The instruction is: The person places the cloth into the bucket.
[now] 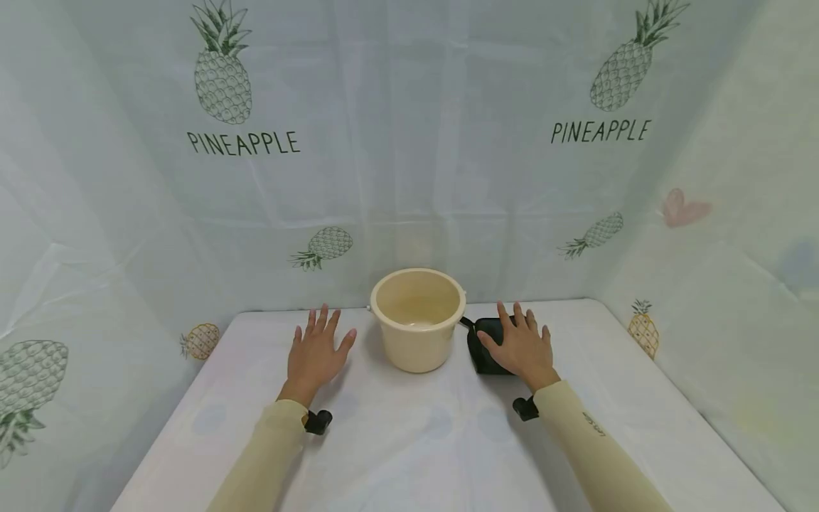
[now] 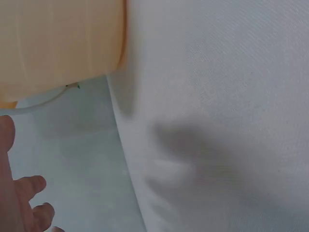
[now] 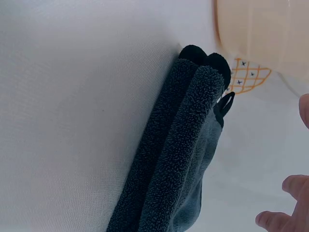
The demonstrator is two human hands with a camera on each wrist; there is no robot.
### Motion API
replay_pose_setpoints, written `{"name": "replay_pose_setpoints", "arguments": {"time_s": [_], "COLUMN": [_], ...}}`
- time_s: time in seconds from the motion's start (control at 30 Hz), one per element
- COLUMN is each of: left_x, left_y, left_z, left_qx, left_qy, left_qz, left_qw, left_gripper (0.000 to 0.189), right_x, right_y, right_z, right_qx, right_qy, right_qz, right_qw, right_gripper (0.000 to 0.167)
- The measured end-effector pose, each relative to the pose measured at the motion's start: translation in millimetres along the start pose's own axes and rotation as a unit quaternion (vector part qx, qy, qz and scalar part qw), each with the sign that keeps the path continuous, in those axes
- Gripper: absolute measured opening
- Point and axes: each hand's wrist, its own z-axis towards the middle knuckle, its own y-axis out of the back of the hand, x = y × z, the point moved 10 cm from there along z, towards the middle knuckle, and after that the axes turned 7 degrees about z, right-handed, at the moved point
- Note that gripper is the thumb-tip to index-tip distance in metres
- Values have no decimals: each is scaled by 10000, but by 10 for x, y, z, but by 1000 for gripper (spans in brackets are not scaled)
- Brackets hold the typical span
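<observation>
A cream plastic bucket (image 1: 419,350) stands upright toward the back of the white-covered table. To its left my left hand (image 1: 316,358) hovers with fingers spread, apart from the bucket and holding nothing. On the other side my right hand (image 1: 521,347) is held with spread fingers above a dark folded towel (image 1: 481,353), partly hiding it. In the right wrist view the towel (image 3: 169,154) shows a fuzzy texture, thick folds and a small hanging loop (image 3: 225,103). The left wrist view catches the bucket's side (image 2: 58,43) and a thin pale handle (image 2: 41,107).
White cloth covers the tabletop (image 1: 397,448). A pale curtain (image 1: 409,178) printed with pineapples hangs behind the table's back edge and along both sides. Small black cameras are worn on the left wrist (image 1: 318,422) and the right wrist (image 1: 526,409).
</observation>
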Motion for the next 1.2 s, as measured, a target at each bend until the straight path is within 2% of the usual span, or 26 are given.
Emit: {"name": "replay_pose_setpoints", "arguments": {"time_s": [0.13, 0.4, 0.63, 0.77, 0.97, 1.07, 1.2], "left_x": [-40, -94, -157, -195, -301, -350, -407], "left_y": [9, 103, 129, 152, 135, 135, 138], "left_z": [30, 86, 165, 194, 236, 256, 273], "left_qx": [-75, -434, -304, -217, -58, -108, -220], "left_qy": [-50, -6, 157, 219, 107, 14, -138], "left_qz": [-225, -566, -1261, -1830, -2516, -2794, -3230], "left_qw": [9997, 9975, 9914, 9826, 9677, 9601, 9460], "left_gripper": [82, 90, 94, 99, 105, 106, 103], "right_x": [-50, -108, -137, -161, -234, -271, -318], "right_y": [-31, -94, -74, -105, -178, -231, -298], "right_z": [3, 20, 81, 105, 103, 112, 127], "right_qx": [-3, 51, 77, 278, 526, 607, 736], "right_qy": [-52, -37, -25, -78, -218, -268, -324], "right_qz": [-74, -42, -61, -5, 93, 183, 288], "right_qw": [10000, 10000, 9999, 9996, 9983, 9976, 9963], "right_gripper": [91, 95, 100, 106, 115, 121, 128]}}
